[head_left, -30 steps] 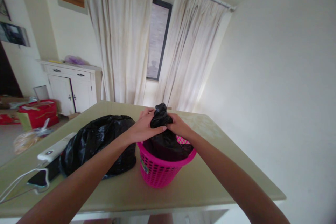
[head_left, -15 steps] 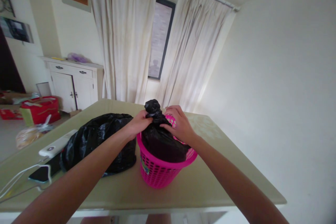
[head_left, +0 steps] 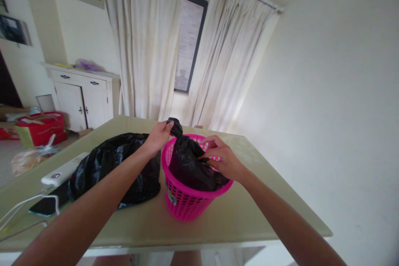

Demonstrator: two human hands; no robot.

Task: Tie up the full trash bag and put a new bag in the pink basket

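Observation:
A pink plastic mesh basket (head_left: 183, 203) stands on the pale table (head_left: 237, 212). Inside it sits a black plastic bag (head_left: 187, 166) that rises above the rim. My left hand (head_left: 158, 135) pinches the bunched top of this bag at its peak. My right hand (head_left: 222, 160) grips the bag's right side just above the basket rim. A second, fuller black bag (head_left: 115, 166) lies on the table to the left of the basket, touching it.
A white power bank (head_left: 60, 170) and a dark phone (head_left: 46, 205) with white cables lie at the table's left. Beyond are a white cabinet (head_left: 82, 99), a red box (head_left: 40, 126), curtains and a window. A white wall stands close on the right.
My left hand has shifted from clasping the bag's neck to pinching its tip, moving left. My right hand has dropped from the neck to the bag's right side.

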